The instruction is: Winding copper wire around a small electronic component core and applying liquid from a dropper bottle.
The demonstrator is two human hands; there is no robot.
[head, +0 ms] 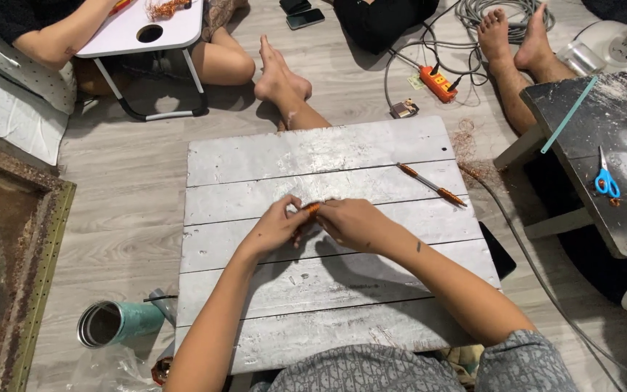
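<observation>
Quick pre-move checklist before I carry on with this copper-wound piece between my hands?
1. Both hands on the copper-wound piece: left hand, right hand: ok.
2. Piece's ends visible: cannot tell, fingers cover them.
3. Board bare around the hands: ok.
4. Second wound rod lying apart, on the board: ok.
5. Teal tumbler lying on its side on the floor, off the board: ok.

Both hands' fingers [295,218] on a small copper-wound piece [313,209] above the grey board [270,156]

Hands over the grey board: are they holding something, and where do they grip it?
Both hands, left hand and right hand, pinch a small orange-wound piece between them, one at each end. Only its middle shows.
</observation>
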